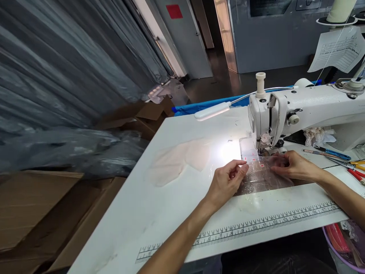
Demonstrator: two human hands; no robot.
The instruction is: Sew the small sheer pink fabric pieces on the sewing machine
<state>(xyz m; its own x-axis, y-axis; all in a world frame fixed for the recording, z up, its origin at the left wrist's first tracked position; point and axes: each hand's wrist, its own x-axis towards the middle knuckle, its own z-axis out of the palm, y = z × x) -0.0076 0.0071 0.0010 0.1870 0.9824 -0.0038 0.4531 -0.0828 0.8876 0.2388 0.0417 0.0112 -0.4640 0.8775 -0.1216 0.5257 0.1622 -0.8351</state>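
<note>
Sheet of clear, sheer material with small red marks (258, 176) lay by the left end of a white metal sewing machine (322, 102), near side, on a white tabletop (137, 213). Right hand (296, 165) pinched its right part; left hand (228, 180) sat at its left edge, thumb and forefinger close, pinch unclear. Step looked like lining up; next move seemed to call for steady, flat guiding.

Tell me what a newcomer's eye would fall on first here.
Probably the white sewing machine at the right, with a bright patch of light on the tabletop beside it. Next, the left hand and right hand at a clear sheet with red marks, just in front of the machine's head.
</note>
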